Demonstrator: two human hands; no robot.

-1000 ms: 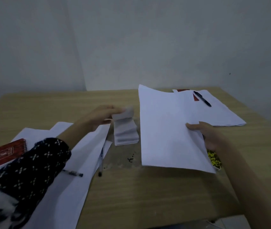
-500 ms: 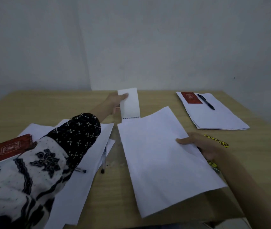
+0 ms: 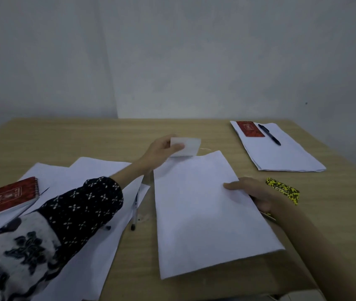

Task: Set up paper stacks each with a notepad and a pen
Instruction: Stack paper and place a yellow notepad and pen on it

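One set is done at the far right: a stack [image 3: 281, 153] with a red notepad [image 3: 249, 128] and a pen [image 3: 269, 137] lying on it. Now the middle one. My left hand [image 3: 161, 148] is pinching a small white pad [image 3: 189, 146] by its near corner, thumb on top, and the pad hangs just over the far edge of the sheets [image 3: 205, 209] I'm working on. My right hand [image 3: 257, 196] grips those sheets at their right edge, thumb flat on the top page, fingers curled underneath.

What worries me: the near end of these sheets looks raised off the table [image 3: 86, 137], so if I let go of the right edge before they settle, they may fan out or slide askew. The pad is held by one corner only, and I judge its loose pages could flop open when I set it down, so it would land crooked or half off the paper.

Something yellow and black [image 3: 283, 190] sits just beyond my right wrist; a careless pull back could knock it. Over on the left, loose papers [image 3: 81, 177] lie spread under my sleeve [image 3: 81, 209], with another red notepad [image 3: 5, 198] on them and two pens [image 3: 135, 209] near the edge. Dragging my arm back could shift that lot or roll a pen away.
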